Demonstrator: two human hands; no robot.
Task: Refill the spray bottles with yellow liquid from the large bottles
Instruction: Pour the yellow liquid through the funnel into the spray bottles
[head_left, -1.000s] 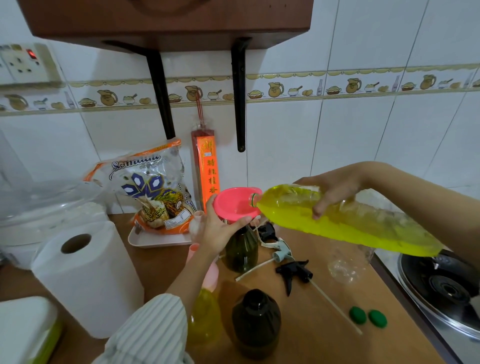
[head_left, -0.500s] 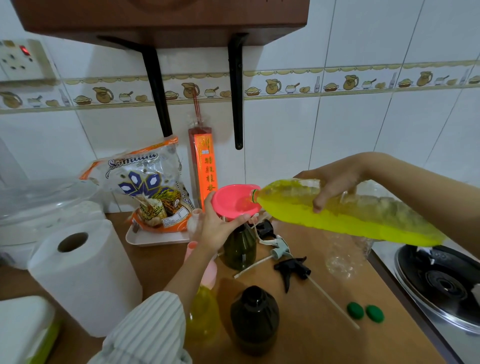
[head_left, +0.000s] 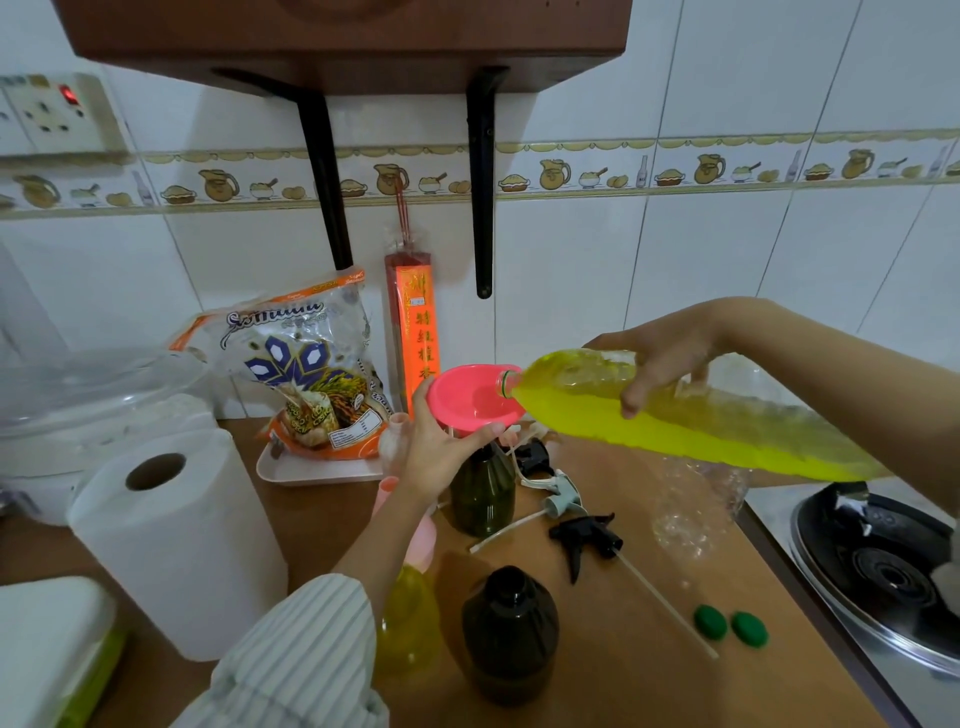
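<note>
While right hand (head_left: 660, 353) fingers grip tilted large bottle (head_left: 675, 415), left hand (head_left: 441, 457) fingers around pink funnel (head_left: 467, 400), snack bag (head_left: 306, 374) lettering blurred

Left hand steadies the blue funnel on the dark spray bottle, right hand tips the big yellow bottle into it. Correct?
One error: the funnel is pink, not blue, as the head view shows. The rest holds: the left hand steadies it on the dark spray bottle, and the right hand tips the big yellow bottle with its mouth at the funnel.
</note>
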